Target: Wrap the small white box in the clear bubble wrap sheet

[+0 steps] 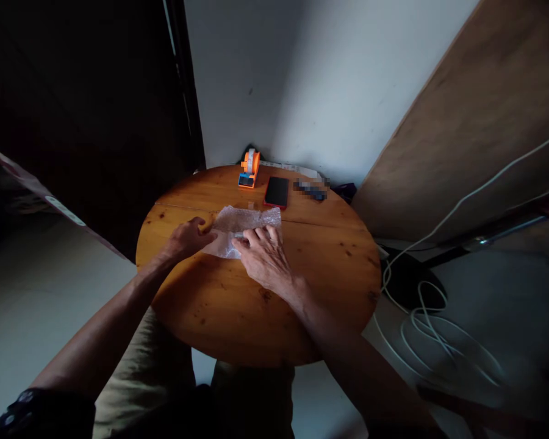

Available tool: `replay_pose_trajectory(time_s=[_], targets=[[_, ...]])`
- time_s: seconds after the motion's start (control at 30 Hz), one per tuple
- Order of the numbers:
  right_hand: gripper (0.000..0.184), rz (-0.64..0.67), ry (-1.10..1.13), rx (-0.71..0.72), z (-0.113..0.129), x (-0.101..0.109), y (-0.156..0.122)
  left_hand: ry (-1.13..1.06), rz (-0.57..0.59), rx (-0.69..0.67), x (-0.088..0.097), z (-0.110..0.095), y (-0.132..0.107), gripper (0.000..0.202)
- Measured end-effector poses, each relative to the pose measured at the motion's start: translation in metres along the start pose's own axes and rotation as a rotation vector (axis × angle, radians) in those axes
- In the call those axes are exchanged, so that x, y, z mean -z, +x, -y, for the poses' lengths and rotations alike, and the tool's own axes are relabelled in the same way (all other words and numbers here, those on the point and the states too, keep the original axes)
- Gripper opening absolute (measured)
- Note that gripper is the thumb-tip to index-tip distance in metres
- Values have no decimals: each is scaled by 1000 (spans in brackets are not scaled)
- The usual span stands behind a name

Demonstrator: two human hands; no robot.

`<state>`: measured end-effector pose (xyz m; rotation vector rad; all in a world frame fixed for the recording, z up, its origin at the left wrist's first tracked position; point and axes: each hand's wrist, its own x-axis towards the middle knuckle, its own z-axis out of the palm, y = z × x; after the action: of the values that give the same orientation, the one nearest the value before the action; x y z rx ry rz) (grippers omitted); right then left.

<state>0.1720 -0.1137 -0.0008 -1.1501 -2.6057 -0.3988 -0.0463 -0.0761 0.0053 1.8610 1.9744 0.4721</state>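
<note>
A crumpled sheet of clear bubble wrap (240, 222) lies on the round wooden table (265, 305). My left hand (187, 239) rests at the sheet's left edge, fingers curled and pinching it. My right hand (264, 253) lies flat on the sheet's near right part, fingers stretched out and pressing it down.
An orange tape dispenser (249, 167), a dark phone with a red rim (277, 191) and a small dark object (312, 190) sit at the table's far edge by the white wall. White cables (432, 329) coil on the floor at right. A wooden board (476, 122) leans at right.
</note>
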Motion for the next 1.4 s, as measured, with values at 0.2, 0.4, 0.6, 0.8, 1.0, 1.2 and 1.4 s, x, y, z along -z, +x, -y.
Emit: replay_pose_trajectory(time_s=[0.2, 0.4, 0.6, 0.8, 1.0, 1.2, 1.4], targets=[[27, 26, -10, -2, 2, 2, 1, -340, 194, 216, 1, -5, -10, 45], [25, 5, -6, 10, 3, 0, 1, -729, 133, 136, -13, -17, -11, 15], [22, -62, 128, -54, 0, 1, 1, -883, 137, 111, -23, -44, -13, 22], [23, -109, 283, -187, -9, 2, 1, -841, 275, -43, -18, -49, -17, 29], [31, -185, 355, -194, -17, -3, 0, -386, 84, -304, -30, -50, -24, 27], [26, -199, 412, -527, -60, 1, -10, -42, -318, -513, -56, -45, -29, 28], [42, 208, 530, -787, -83, 13, -20, -70, -412, -726, -67, -35, -23, 27]])
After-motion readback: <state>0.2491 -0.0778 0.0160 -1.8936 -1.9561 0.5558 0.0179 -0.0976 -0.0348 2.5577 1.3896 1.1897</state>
